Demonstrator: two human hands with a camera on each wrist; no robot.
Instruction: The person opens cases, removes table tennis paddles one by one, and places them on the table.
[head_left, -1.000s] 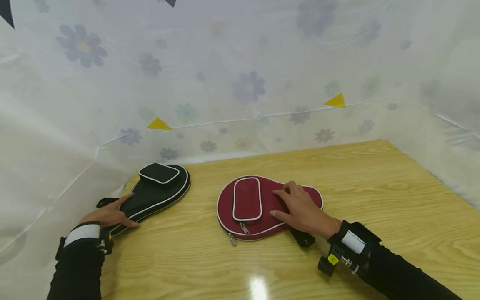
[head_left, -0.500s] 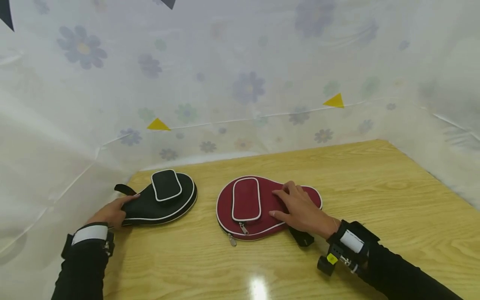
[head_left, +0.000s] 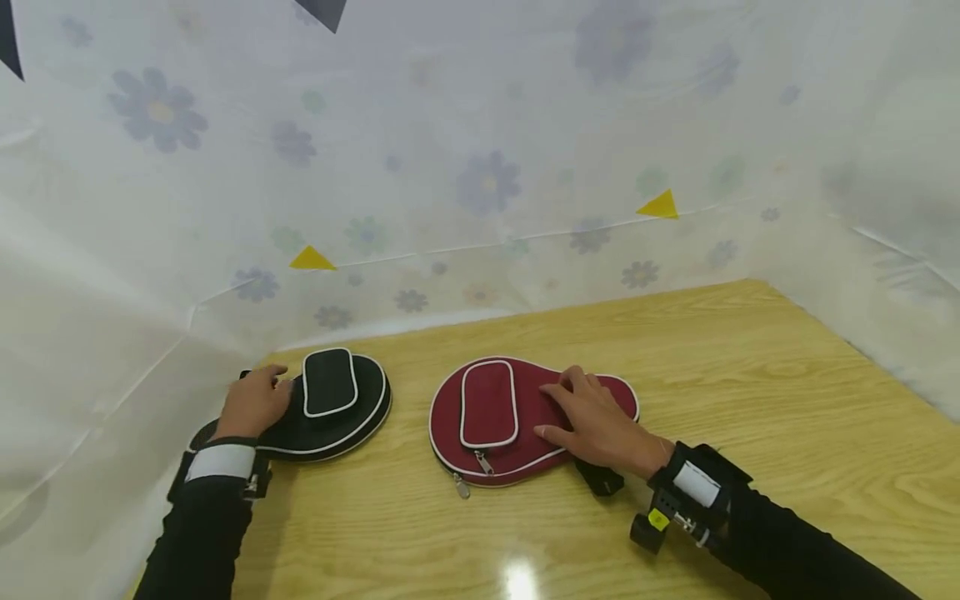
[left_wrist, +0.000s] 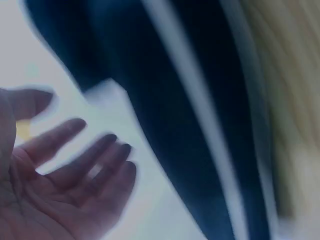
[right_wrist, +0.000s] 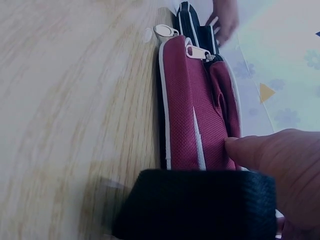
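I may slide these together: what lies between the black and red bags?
Only bare table top lies between the black bag and red bag, the head view shows.

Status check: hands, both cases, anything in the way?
Left hand over black case, gripping nothing. Right hand resting on red case. Both cases flat on table, apart. No obstacle seen between them.

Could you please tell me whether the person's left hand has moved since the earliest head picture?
Yes: in the head view, the left hand has moved rightward and upward, closer to the left yellow triangular wall patch.
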